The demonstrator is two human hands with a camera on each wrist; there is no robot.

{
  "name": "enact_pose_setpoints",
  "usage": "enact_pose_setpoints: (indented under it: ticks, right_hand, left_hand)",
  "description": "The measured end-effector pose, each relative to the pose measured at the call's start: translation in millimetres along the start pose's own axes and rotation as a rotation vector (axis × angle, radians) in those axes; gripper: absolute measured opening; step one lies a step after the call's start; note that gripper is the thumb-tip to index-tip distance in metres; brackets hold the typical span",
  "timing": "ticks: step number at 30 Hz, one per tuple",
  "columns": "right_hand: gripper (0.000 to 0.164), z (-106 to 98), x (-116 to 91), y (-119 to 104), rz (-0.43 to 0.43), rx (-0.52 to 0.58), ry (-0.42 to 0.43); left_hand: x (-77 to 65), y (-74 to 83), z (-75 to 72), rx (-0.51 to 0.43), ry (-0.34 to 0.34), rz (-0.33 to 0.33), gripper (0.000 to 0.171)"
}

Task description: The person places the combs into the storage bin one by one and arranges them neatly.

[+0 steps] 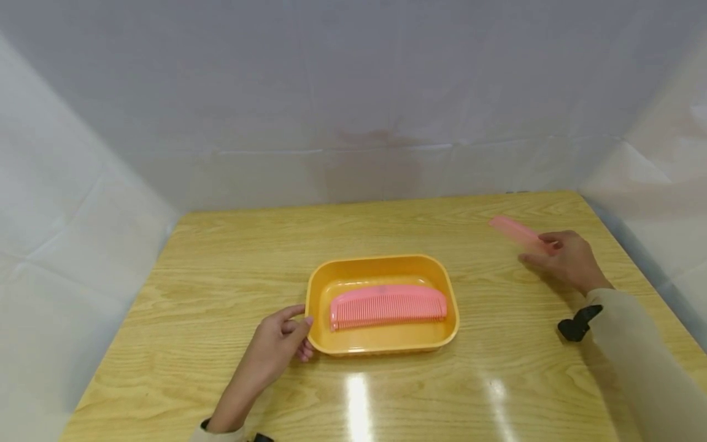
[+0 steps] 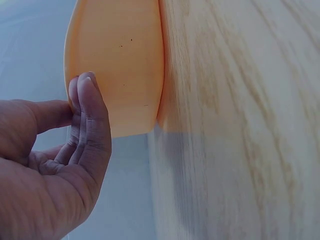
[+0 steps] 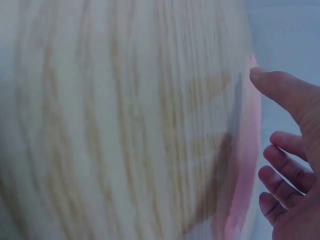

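Observation:
In the head view a yellow-orange plastic tray (image 1: 381, 352) stands on the table, with a pink wide comb (image 1: 389, 307) lying inside it. My left hand (image 1: 276, 344) holds the tray's left end; in the left wrist view its fingers lie against the outer wall (image 2: 122, 65), the thumb at the rim. At the far right, my right hand (image 1: 571, 261) is at the near end of a second, narrower pink comb (image 1: 516, 232), which looks blurred. In the right wrist view the thumb is at this comb's edge (image 3: 248, 145), and the other fingers are spread apart from it.
The wood-grain table (image 1: 232, 258) runs back to a pale sheet wall (image 1: 353, 123), with more sheeting on the left and right. A black strap piece (image 1: 579, 323) sits at the right wrist. Light glares off the table's front.

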State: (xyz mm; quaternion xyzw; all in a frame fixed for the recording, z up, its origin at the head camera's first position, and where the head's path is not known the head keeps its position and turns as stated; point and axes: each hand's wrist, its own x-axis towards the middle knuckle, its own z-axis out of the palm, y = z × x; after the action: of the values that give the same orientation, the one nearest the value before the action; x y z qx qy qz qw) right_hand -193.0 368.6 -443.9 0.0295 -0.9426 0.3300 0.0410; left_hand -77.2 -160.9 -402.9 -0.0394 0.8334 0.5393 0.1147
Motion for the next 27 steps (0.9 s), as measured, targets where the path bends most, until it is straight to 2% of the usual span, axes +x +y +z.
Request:
enact_pose_setpoints:
  ticks: [12,20,27]
  right_hand:
    - [0.073,0.6,2.9,9.4,0.033,-0.001,0.012]
    - [0.077,-1.7,4.8,12.1,0.058,0.018,-0.029]
    - [0.082,-2.2,6.6,14.4,0.117,0.041,-0.077]
  left_hand:
    - [-0.4,-0.6,0.3,-0.005,-0.004,0.003,0.043]
    - [0.8,-0.7,0.9,0.001,0.005,-0.004,0.043]
    - [0.6,-2.4,0.0,-0.016,-0.012,0.007,0.043]
